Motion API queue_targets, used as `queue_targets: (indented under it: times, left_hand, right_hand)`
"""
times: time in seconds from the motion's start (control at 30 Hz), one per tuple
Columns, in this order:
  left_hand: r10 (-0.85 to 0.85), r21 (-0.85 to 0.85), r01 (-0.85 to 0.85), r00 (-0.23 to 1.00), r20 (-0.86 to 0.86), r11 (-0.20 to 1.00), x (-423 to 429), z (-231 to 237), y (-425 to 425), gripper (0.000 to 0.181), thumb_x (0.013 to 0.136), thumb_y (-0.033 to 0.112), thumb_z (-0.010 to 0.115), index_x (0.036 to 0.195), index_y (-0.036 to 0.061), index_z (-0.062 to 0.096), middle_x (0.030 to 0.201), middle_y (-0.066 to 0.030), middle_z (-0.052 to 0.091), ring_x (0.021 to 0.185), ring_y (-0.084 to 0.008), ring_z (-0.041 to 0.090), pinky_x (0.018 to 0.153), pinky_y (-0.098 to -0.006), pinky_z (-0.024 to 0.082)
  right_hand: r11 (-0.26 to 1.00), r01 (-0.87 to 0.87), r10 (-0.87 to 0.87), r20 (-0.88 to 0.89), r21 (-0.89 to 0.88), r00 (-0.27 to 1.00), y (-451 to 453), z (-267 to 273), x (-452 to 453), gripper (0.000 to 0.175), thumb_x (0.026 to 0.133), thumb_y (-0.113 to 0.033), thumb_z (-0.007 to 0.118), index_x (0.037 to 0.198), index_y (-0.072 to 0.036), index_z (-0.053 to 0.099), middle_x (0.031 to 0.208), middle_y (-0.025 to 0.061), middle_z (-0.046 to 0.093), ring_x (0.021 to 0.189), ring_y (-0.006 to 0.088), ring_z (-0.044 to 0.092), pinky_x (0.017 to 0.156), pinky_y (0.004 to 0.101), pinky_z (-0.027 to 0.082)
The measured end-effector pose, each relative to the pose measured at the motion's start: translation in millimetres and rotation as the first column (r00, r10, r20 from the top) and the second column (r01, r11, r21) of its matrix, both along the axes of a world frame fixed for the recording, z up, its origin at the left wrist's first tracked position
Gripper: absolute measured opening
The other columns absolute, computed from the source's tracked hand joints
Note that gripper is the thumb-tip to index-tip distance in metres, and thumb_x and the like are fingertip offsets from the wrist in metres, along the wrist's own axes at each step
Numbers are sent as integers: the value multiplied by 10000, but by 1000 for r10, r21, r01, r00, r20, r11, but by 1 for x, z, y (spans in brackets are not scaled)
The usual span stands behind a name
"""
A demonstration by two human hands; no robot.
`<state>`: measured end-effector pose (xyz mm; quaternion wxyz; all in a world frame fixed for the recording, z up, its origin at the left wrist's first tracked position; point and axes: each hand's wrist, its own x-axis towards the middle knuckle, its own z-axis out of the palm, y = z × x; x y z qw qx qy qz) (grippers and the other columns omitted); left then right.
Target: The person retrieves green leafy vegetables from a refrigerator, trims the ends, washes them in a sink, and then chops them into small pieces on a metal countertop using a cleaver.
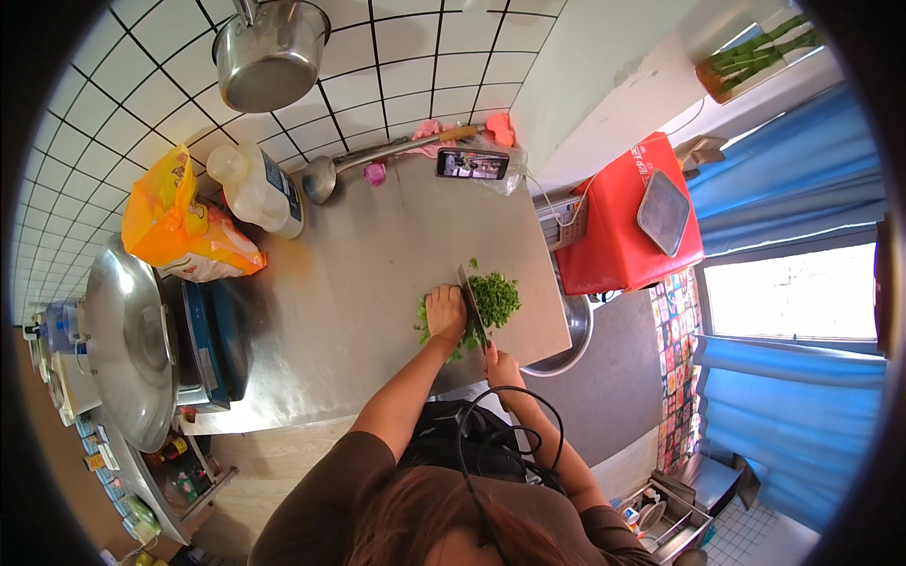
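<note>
My right hand (501, 366) grips the handle of a kitchen cleaver (473, 304), its blade standing on edge over the steel tabletop. My left hand (446, 311) presses down on leafy green herbs (423, 327) just left of the blade, the fingers close to its flat side. To the right of the blade lies a heap of finely chopped greens (495, 300). A small loose bit sits above the heap. More leaves show below the blade near my left wrist.
A phone (472, 164) leans at the back of the steel table (354, 283), near a long-handled ladle (320, 180), an onion piece (374, 173), a plastic jug (262, 191) and an orange bag (191, 226). A red-covered box (616, 219) and a metal basin (582, 339) adjoin the right edge.
</note>
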<state>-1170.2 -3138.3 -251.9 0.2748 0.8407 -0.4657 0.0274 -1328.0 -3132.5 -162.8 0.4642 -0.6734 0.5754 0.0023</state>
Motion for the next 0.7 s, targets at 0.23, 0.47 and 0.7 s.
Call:
queue_targets:
  times: [0.23,0.47,0.7]
  left_hand:
    - [-39,72,38,999,5,997,1,-2,2,129,754,123,585,862,87,526,911,-87,531,901,-277,514,777,-400,403]
    - [-44,131,47,999,-27,990,-3,2,3,137,773,133,573,891,79,527,951,-96,542,926,-280,511,815,-398,396]
    - [-24,83,26,999,-26,996,-1,-4,3,161,770,131,584,904,70,520,959,-102,538,938,-282,508,811,-403,392]
  right_hand:
    - [1000,-12,11,-28,-24,1000,1,-7,1,629,964,-502,349,756,24,624,613,159,611,636,306,642,648,427,493]
    - [989,47,-31,117,-143,993,14,-62,-6,585,964,-486,388,797,30,607,583,120,571,570,243,609,586,386,486]
    - [994,70,-73,37,83,997,12,0,-1,527,976,-422,363,830,12,625,660,202,612,671,367,624,673,469,474]
